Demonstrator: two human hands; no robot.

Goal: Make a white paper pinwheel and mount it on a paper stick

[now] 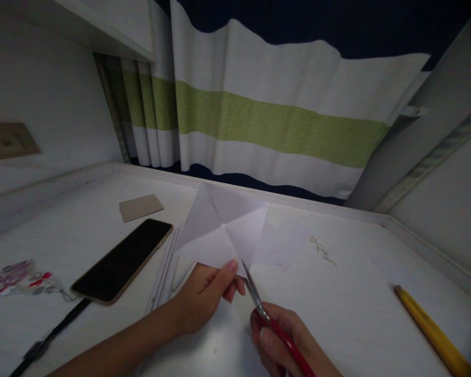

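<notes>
My left hand (206, 296) pinches the bottom corner of a folded white paper (223, 228), holding it up above the white desk (337, 293). My right hand (286, 343) grips red-handled scissors (259, 301). Their thin metal blades point up and left, and the tips touch the paper's lower edge right beside my left thumb. The paper is creased into several triangular flaps.
A black phone (123, 260) lies face up at left, with a cable running from it. Behind it lies a tan card (140, 207); a clear ruler (163, 275) lies beside it. A patterned sticker sheet (21, 277) sits far left, a yellow pencil (435, 332) at right. A striped curtain (275, 120) hangs behind.
</notes>
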